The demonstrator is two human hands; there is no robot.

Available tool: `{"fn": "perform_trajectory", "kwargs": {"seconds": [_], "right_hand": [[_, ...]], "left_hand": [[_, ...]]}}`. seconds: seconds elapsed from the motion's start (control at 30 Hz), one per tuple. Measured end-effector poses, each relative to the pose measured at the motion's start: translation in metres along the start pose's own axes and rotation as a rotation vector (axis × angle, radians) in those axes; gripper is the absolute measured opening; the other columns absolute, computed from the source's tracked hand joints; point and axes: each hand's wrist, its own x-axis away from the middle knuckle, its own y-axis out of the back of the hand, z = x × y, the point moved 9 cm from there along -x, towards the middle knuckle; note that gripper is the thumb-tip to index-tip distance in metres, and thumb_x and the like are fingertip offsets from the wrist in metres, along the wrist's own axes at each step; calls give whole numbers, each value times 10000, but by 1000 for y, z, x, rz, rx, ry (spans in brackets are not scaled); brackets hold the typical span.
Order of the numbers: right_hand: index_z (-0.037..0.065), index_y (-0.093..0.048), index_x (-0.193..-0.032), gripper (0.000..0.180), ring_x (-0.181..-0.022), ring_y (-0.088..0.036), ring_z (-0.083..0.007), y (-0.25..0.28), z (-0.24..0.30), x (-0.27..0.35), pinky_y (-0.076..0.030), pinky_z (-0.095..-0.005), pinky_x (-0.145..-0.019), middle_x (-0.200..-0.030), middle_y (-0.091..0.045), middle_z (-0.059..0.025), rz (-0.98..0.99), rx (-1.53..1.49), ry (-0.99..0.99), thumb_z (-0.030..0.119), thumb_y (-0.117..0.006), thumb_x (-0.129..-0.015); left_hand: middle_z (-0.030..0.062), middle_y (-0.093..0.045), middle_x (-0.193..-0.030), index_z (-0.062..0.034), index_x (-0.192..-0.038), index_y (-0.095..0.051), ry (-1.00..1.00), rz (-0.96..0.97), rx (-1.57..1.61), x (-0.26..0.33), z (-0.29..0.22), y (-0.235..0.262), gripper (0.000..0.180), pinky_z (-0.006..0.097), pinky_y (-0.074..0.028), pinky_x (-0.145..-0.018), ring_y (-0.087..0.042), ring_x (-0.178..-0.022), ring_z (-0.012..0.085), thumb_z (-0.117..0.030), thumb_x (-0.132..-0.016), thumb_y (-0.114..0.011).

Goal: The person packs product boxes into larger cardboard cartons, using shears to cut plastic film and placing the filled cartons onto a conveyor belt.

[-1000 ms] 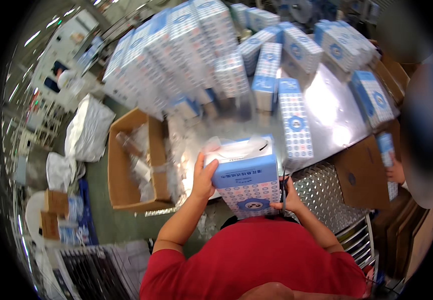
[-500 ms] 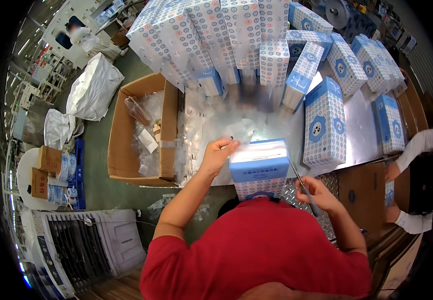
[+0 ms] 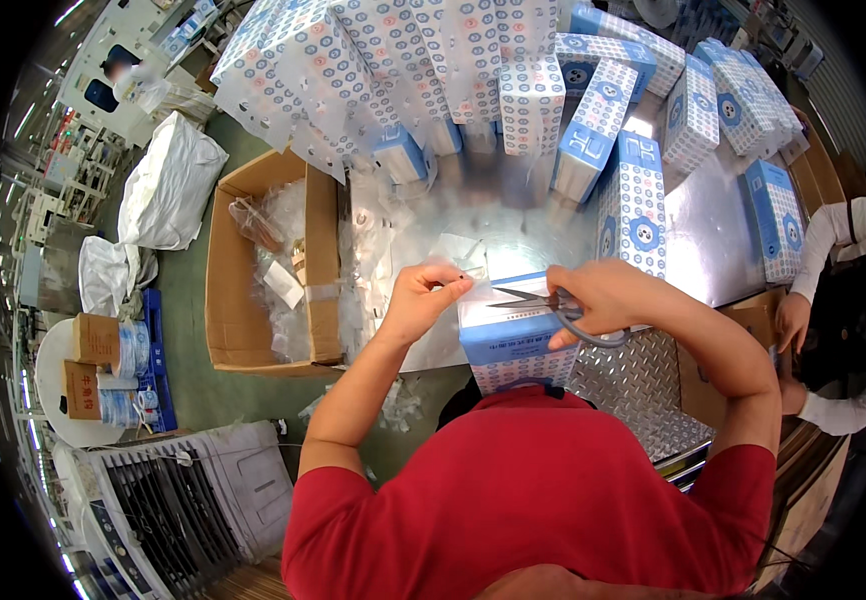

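Note:
A blue-and-white patterned pack stands upright before me at the table's near edge, its white-and-blue end facing up. My left hand is closed in a pinch beside the pack's upper left corner, on what looks like thin clear plastic film. My right hand is closed round the grey handles of a pair of scissors. Their blades are spread and point left over the top of the pack, towards my left fingertips. Whether the blades touch the film cannot be made out.
Tall rows of similar packs stand at the back of the metal table, with more at the right. An open cardboard box holds plastic scraps at the left. Another person's hand is at the far right.
My right hand has brought the scissors up from the pack's right side to over its top, and the blades are now spread. My left hand keeps its pinch in nearly the same place.

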Motion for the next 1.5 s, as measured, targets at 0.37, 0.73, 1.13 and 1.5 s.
{"fn": "perform_trajectory", "kwargs": {"seconds": [0.37, 0.73, 1.13, 1.5], "right_hand": [[59, -523, -980, 704, -746, -602, -341, -7, 33, -62, -448, -416, -631, -738, -610, -156, 18, 30, 121, 651, -638, -617], [66, -510, -1114, 411, -583, -462, -65, 32, -95, 63, -367, -228, -529, -633, -500, -4, -661, -790, -81, 165, -677, -752], [-37, -375, -1157, 796, -926, -597, -320, -49, -225, 90, -467, -349, -787, -1010, -582, -252, -1029, -658, -653, 373, -782, -610], [-27, -403, -1157, 674, -870, -588, -273, -84, -259, 114, -456, -337, -743, -984, -584, -206, -1190, -913, -450, 281, -753, -670]], "left_hand": [[47, -630, -747, -34, -781, -681, -153, 57, -288, -4, -27, 3, 54, 265, -410, -681, -530, -766, 124, -61, -735, -674], [84, -619, -898, -57, -896, -636, 148, 356, -1037, 110, 31, 110, 287, 309, -464, -677, -601, -787, 223, -176, -655, -740], [159, -254, -1375, 5, -1386, -117, 149, 59, 10, 65, 150, -90, 1149, 352, -268, -1020, -280, -1260, 241, -260, -519, -823], [213, -150, -1431, 2, -1397, 0, -360, 357, -380, -40, 36, -163, 881, 342, -234, -1043, -255, -1285, 280, -163, -782, -609]]}}
